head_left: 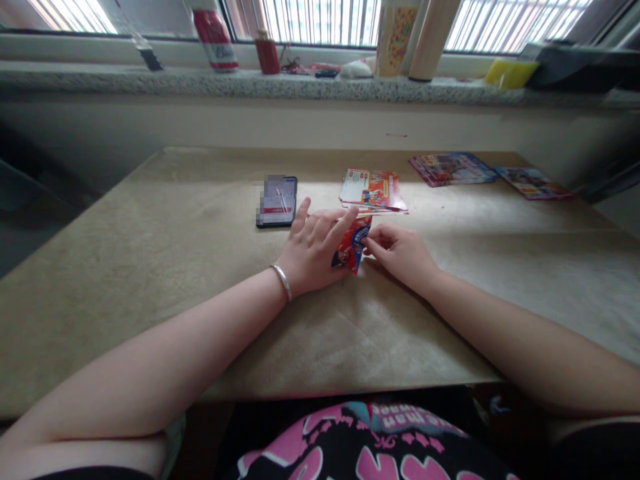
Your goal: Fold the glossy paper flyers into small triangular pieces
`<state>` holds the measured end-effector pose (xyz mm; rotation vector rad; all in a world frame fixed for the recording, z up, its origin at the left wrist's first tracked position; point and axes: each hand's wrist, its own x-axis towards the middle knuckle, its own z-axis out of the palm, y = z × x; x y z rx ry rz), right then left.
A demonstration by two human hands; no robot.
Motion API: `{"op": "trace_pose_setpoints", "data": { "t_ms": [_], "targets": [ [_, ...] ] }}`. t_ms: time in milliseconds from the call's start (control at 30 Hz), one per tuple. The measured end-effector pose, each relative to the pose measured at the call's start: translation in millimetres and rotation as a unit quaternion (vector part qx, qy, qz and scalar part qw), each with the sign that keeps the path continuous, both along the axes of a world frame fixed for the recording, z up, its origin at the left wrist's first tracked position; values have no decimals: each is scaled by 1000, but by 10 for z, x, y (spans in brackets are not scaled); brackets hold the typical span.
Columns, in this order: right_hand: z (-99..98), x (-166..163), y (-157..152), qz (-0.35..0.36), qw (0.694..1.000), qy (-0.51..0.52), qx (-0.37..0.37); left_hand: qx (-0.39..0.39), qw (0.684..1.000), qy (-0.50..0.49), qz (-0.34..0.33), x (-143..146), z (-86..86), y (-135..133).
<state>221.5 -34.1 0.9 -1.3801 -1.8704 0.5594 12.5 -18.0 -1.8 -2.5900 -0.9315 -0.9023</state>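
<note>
A small red and blue printed piece, a folded card or packet (356,241), is between my two hands above the table; I cannot tell which kind it is. My left hand (313,250) wears a silver bangle and reaches over its left side, thumb at the lower edge and index finger along the top. The other fingers fan out. At its right edge, my right hand (397,252) pinches it between thumb and bent fingers. Just beyond lies a stack of red and white printed cards (375,190). A phone (277,202) rests left of the stack, near my left fingertips.
Colourful printed booklets or cards (455,169) lie at the back right of the table (150,267), with another small pile (534,183) beside them. A granite windowsill (300,89) behind holds a red can (215,39), a red bottle (267,55), tall containers and a yellow item (511,73).
</note>
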Motion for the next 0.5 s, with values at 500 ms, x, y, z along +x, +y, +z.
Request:
{"op": "trace_pose_setpoints", "data": {
  "t_ms": [500],
  "targets": [
    [-56, 43, 129, 7, 995, 69, -75, -13, 998, 54, -19, -42, 2, 17]
  ]
}}
